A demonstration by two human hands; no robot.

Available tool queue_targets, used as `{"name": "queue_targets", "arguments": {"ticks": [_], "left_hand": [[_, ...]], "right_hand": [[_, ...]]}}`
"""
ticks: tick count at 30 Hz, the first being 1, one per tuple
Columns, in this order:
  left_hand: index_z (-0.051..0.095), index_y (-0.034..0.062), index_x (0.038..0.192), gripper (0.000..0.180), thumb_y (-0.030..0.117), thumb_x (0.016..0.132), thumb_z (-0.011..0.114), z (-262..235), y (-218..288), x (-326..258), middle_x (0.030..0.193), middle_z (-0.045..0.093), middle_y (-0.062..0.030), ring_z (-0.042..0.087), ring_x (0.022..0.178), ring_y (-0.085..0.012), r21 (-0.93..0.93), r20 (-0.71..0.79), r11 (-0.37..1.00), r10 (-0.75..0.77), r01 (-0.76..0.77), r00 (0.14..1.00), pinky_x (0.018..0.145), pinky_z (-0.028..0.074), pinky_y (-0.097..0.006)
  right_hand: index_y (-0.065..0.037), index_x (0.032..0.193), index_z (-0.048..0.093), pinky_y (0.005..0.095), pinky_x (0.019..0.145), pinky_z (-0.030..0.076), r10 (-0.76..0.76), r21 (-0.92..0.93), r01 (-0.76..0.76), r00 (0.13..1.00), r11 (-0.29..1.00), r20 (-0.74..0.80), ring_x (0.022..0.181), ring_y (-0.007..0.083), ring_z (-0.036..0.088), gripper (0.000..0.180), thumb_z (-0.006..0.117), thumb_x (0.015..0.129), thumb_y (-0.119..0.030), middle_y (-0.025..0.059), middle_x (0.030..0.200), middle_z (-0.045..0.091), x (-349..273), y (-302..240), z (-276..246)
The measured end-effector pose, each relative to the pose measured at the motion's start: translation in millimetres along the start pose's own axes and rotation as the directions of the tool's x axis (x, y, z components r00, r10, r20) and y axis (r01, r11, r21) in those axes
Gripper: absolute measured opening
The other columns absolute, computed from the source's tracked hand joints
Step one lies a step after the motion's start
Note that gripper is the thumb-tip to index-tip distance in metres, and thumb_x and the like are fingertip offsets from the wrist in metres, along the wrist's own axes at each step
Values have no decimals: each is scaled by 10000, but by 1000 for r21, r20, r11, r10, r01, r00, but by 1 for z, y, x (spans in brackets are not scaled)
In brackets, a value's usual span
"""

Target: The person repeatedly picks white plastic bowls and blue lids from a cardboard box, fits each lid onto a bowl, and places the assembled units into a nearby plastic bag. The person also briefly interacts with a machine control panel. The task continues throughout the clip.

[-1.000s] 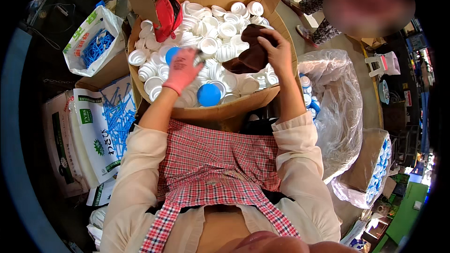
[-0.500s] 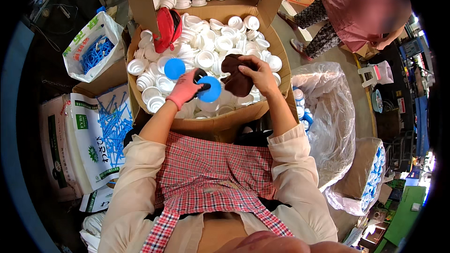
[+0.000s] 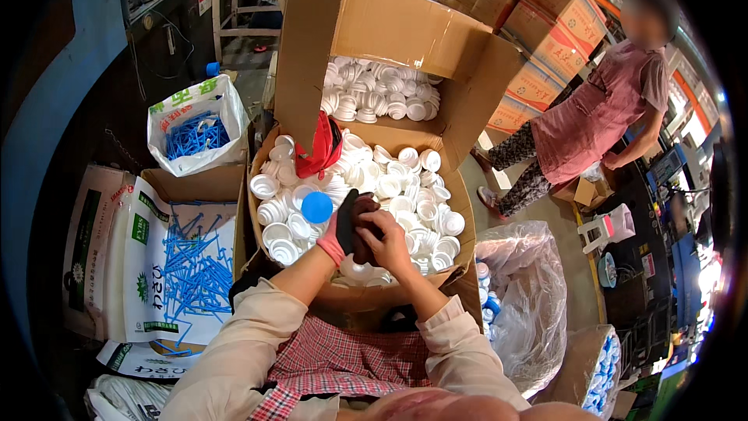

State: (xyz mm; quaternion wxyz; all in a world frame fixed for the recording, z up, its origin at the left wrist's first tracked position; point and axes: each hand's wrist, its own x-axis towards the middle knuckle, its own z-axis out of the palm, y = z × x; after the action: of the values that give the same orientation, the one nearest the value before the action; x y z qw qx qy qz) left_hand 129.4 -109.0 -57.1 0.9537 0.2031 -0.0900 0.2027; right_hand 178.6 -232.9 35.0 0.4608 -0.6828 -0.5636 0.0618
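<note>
Stacked cartons (image 3: pixel 538 51) stand between 1 and 2 o'clock. The dark brown cloth (image 3: pixel 363 208) lies between the gloved left hand (image 3: pixel 344 228) and ungloved right hand (image 3: pixel 383 243), above white plastic parts (image 3: pixel 421 187) in an open carton (image 3: pixel 343 295). Right fingers: closed on the cloth. Left fingers: largely hidden; grip cannot be told. Caution: a loosened right-hand hold could drop the cloth among the parts. Long axis: roughly 12 to 6 o'clock; leading end indeterminate.

Cardboard box (image 3: pixel 366 297), white plastic caps (image 3: pixel 430 201), blue disc (image 3: pixel 317 207), red fabric (image 3: pixel 318 153)
</note>
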Motion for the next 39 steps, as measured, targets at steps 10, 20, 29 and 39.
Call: {"name": "queue_targets", "arguments": {"ticks": [10,20,29,39], "left_hand": [[560,102,1012,239,278,1003,399,22,2,-20,900,569,-29,561,863,-165,171,-113,973,174,-153,978,805,459,-307],[405,19,1301,557,435,933,448,39,115,-34,1283,488,-220,470,1205,-403,-2,-275,981,184,-192,944,1009,350,-635],[346,23,1365,825,670,860,433,57,82,-14,1383,357,-296,346,1283,-494,-281,-59,954,-130,108,990,867,495,-538],[309,136,1413,550,477,984,343,85,64,-13,1368,390,-277,486,1183,-473,-32,-23,998,-51,50,998,723,553,-479]], "right_hand": [[-34,1033,629,389,780,447,-369,-165,348,921,923,-124,881,340,539,265,654,771,-9,155,967,568,10,-13,5],[-119,1179,603,424,1001,384,157,-181,-133,979,974,129,1202,391,454,389,700,805,-160,232,1310,447,-3,95,10],[-129,1264,498,511,925,447,688,-795,-324,708,513,156,1157,351,522,569,660,719,-129,129,1273,512,-68,212,-103],[-28,1185,516,335,960,423,404,881,-281,907,380,115,1149,234,518,541,693,674,-7,120,1182,546,5,49,-101]]}}
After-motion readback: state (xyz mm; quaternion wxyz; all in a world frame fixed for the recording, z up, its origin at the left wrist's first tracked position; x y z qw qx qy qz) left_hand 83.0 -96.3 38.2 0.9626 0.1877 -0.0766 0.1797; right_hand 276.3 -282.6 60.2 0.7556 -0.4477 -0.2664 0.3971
